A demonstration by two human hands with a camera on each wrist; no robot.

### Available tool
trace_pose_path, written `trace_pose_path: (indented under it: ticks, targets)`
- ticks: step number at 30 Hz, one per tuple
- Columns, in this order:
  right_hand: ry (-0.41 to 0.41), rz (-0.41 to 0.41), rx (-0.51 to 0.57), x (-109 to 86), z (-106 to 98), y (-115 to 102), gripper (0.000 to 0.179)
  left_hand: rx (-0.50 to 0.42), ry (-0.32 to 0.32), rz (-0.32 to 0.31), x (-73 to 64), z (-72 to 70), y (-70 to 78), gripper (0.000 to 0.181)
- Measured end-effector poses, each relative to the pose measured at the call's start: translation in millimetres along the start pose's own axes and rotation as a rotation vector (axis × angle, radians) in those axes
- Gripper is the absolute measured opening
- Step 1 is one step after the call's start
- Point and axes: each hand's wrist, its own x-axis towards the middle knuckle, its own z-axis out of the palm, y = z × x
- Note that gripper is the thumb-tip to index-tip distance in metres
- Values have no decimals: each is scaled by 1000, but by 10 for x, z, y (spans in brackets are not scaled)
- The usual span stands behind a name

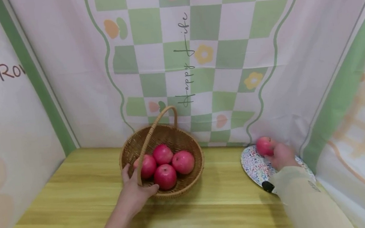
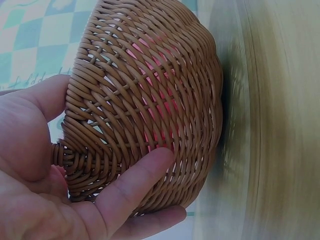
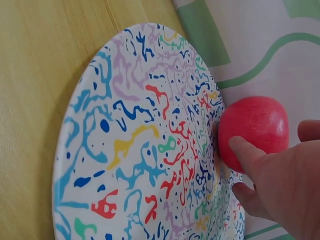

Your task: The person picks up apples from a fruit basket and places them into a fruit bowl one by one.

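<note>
A round wicker basket (image 1: 194,142) with an arched handle stands on the table, several red apples (image 1: 165,177) inside it. My left hand (image 1: 136,189) grips its near-left rim by the foot of the handle. In the left wrist view, fingers (image 2: 135,187) lie along the woven outer wall, with red showing through the weave. Over at the right, my right hand (image 1: 283,155) holds a single red apple (image 1: 264,145) at the far side of a speckled round plate (image 1: 253,166). One fingertip presses the apple's side in the right wrist view; the palm side is hidden.
The wooden table (image 1: 55,199) runs up to a checked fabric backdrop (image 1: 177,55) behind the basket and plate. Fabric side walls (image 1: 5,127) close in the left and right. The plate lies close to the right-hand wall.
</note>
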Motion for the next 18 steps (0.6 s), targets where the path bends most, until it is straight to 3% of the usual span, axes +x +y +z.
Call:
trace_pose_path:
  ticks: [2,4,10,14,18]
  targets:
    - [18,-50,-107,-11,-8,16,48,3,-1,0,-5,-3,3,97]
    - [11,-35,-87,-26,-20,10,50,6,-2,1,-8,-3,3,97]
    - [23,-97,-148,-59,-85,-42,64,3,-4,1,-12,0,1,95]
    - [54,-39,-171,-101,-170,-131,70,-2,-5,-3,-18,1,10,93]
    - [167,36,-273,-132,-264,-279,62,9,-8,-9,-35,3,30,93]
